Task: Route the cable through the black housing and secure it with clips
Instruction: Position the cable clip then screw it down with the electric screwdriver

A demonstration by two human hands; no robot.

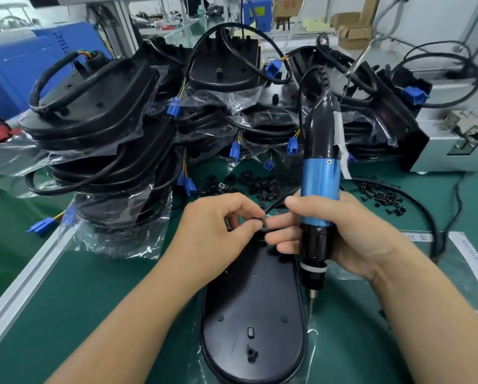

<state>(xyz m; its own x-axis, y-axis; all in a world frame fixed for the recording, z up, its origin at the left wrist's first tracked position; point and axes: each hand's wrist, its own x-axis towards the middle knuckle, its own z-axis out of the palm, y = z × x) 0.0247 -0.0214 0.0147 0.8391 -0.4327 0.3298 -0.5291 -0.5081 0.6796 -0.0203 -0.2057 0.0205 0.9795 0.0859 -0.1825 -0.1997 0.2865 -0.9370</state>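
Early stage. Black housing (253,295) flat on green worktop (99,295). Left hand (218,225) pinches clip (261,224) onto cable (276,202) at housing's far end. Right hand (340,231) grips electric screwdriver (318,176), bit clear of housing. Clip not screwed yet, seemingly.

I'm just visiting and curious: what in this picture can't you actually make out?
All head view:
- Clip: mostly covered by the left hand and right hand fingertips.
- Black housing: near end cut off by the bottom edge.
- Screwdriver bit: tip too dark to see.
- Small black parts: too small to identify.
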